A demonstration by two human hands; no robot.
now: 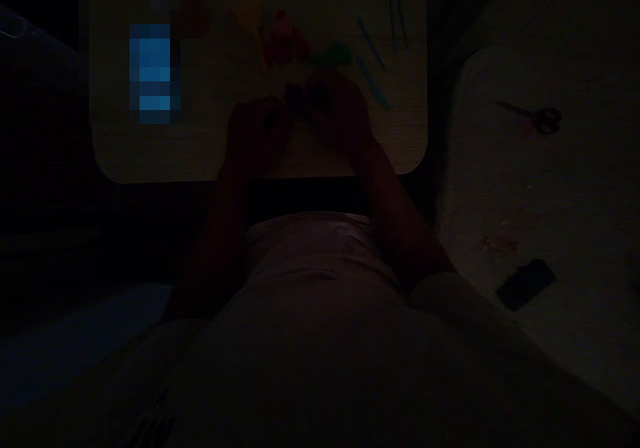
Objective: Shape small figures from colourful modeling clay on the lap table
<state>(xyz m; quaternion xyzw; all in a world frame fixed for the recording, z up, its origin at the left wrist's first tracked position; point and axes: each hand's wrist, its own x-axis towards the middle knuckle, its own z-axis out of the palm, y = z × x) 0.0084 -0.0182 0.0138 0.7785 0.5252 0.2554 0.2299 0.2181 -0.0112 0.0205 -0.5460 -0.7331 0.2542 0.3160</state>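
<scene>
The picture is very dark. Near the table's front edge, my left hand (257, 128) has its fingers curled in against a small dark lump (294, 95), bluish and perhaps modelling clay. From the other side my right hand (343, 111) closes its fingers around the lump's right part. Fine finger detail is lost in the gloom. Just beyond the hands lie a red and pink clay-like shape (283, 41), a green piece (337, 53) and a yellow-orange piece (249, 18) with a thin stem.
Several slim blue tools (373, 81) lie right on the wooden table (165, 158). At the left a phone-like blue screen (153, 68) is pixelated. A pale surface (575, 188) at the right holds scissors (543, 118) and a dark flat rectangular object (526, 285).
</scene>
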